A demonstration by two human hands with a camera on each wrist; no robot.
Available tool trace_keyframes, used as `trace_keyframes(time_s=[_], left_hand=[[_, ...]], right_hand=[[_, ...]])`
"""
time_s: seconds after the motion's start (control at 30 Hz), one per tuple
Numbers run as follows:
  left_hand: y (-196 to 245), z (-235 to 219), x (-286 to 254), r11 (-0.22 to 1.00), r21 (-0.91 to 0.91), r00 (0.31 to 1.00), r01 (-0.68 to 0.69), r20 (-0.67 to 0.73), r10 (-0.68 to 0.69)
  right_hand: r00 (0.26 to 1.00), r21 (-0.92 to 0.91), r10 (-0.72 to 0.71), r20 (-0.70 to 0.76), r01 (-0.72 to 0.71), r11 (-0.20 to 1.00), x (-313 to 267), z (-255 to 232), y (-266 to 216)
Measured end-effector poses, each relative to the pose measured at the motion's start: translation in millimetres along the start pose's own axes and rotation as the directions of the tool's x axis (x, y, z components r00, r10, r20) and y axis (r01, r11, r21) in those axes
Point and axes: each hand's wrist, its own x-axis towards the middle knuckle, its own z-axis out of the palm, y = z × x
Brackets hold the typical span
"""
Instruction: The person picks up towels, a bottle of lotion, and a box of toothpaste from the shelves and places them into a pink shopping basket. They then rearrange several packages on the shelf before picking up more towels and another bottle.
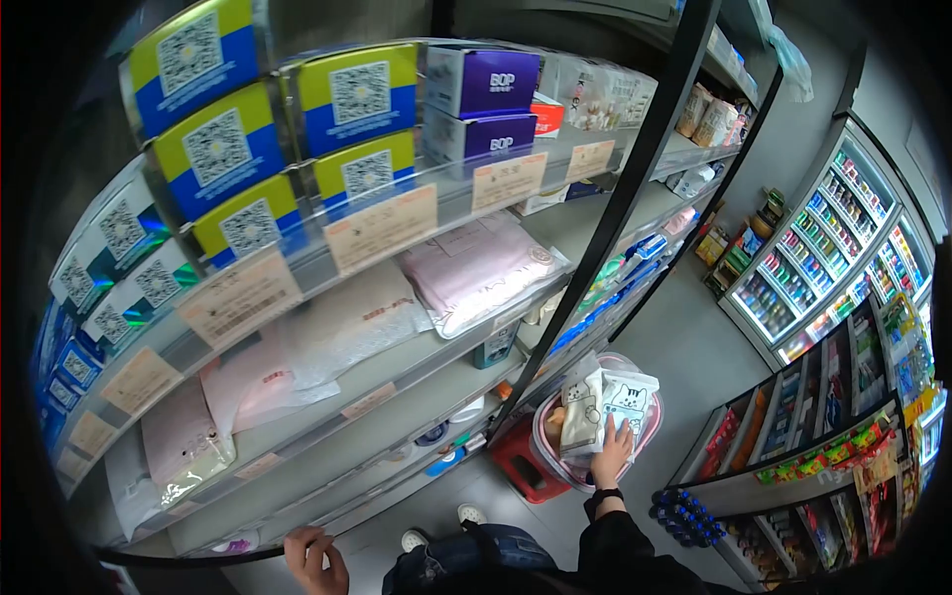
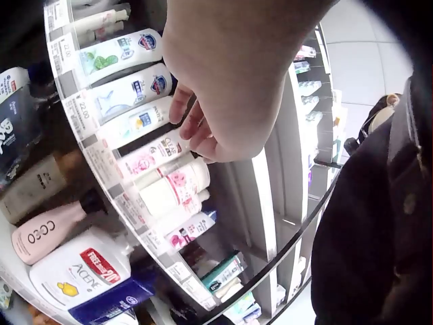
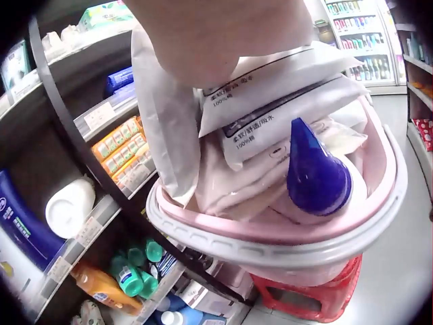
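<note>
My left hand (image 1: pixel 315 560) is low at the bottom shelf edge. In the left wrist view its loosely curled fingers (image 2: pixel 189 125) touch a row of lying bottles, nearest a pink-labelled bottle (image 2: pixel 152 154), without closing round any. My right hand (image 1: pixel 612 448) grips a white packet with a cat picture (image 1: pixel 627 402) standing in a pink basket (image 1: pixel 543 451). The basket (image 3: pixel 270 250) sits on a red stool (image 3: pixel 318 298) and is packed with white packets (image 3: pixel 270 88) and a blue-capped bottle (image 3: pixel 318 172). The right hand (image 3: pixel 216 40) fills the top of the right wrist view.
Shelves on the left carry blue-yellow boxes (image 1: pixel 213 149), purple boxes (image 1: pixel 486 84) and pink bagged goods (image 1: pixel 476 268). A black upright (image 1: pixel 615 218) divides the shelving. Drink fridges (image 1: pixel 833 248) and a snack rack (image 1: pixel 833 446) line the right, with the grey floor aisle (image 1: pixel 684 347) between.
</note>
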Motion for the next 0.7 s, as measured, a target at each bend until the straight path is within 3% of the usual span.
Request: trace_keyframes(time_s=[0.07, 0.2, 0.33, 0.4, 0.43, 0.47, 0.5, 0.53, 0.57, 0.6, 0.7], left_hand=[[-8.6, -6.6, -2.1, 1.0, 0.0, 1.0, 0.01, -0.012, -0.01], [-18.2, -21.2, 2.7, 0.999, 0.025, 0.999, -0.035, -0.031, 0.035], [-32.8, -39.2, -1.7, 0.995, 0.036, 0.992, -0.089, -0.084, 0.092], [-43.4, -54.5, -2.9, 0.992, 0.107, 0.985, -0.063, -0.155, 0.08], [-50.6, -64.8, -3.5, 0.981, 0.167, 0.969, -0.094, -0.211, 0.129], [-55.8, -79.7, -3.4, 0.965, 0.232, 0.949, -0.121, -0.257, 0.181], [-59.0, -97.9, 0.7, 0.937, 0.319, 0.92, -0.144, -0.305, 0.246], [-62.1, -116.3, 4.8, 0.924, 0.368, 0.921, -0.106, -0.315, 0.231], [-65.0, -134.9, 9.1, 0.902, 0.425, 0.897, -0.068, -0.371, 0.242], [-66.9, -153.5, 15.3, 0.879, 0.475, 0.869, -0.034, -0.421, 0.261], [-62.9, -213.3, 47.4, 0.859, 0.498, 0.918, 0.119, -0.385, 0.096]], right_hand=[[0.999, 0.007, -0.025, -0.025, 0.025, 1.0, 7.2, 13.2, 8.3], [0.989, -0.096, 0.06, 0.137, -0.047, 0.994, 19.9, 32.0, 22.8], [0.975, -0.083, -0.024, 0.219, 0.043, 0.996, 27.3, 9.8, 23.3], [0.98, 0.057, -0.193, 0.054, 0.19, 0.98, 23.8, 5.5, 23.0], [0.978, 0.079, -0.196, -0.076, 0.202, 0.976, 16.8, 13.8, 30.3], [0.994, 0.287, -0.03, -0.101, 0.058, 0.956, 16.3, 23.7, 35.2], [0.989, 0.251, 0.013, -0.149, 0.025, 0.968, 5.7, 16.9, 25.6], [0.975, 0.237, -0.052, -0.216, 0.104, 0.966, -3.3, 23.1, 32.2], [0.975, 0.29, -0.005, -0.221, 0.071, 0.954, -10.8, 21.2, 29.7], [0.977, 0.308, 0.119, -0.18, -0.058, 0.949, -15.3, 19.4, 23.1], [0.956, 0.311, 0.21, -0.203, -0.14, 0.94, -29.9, 20.2, 13.5]])
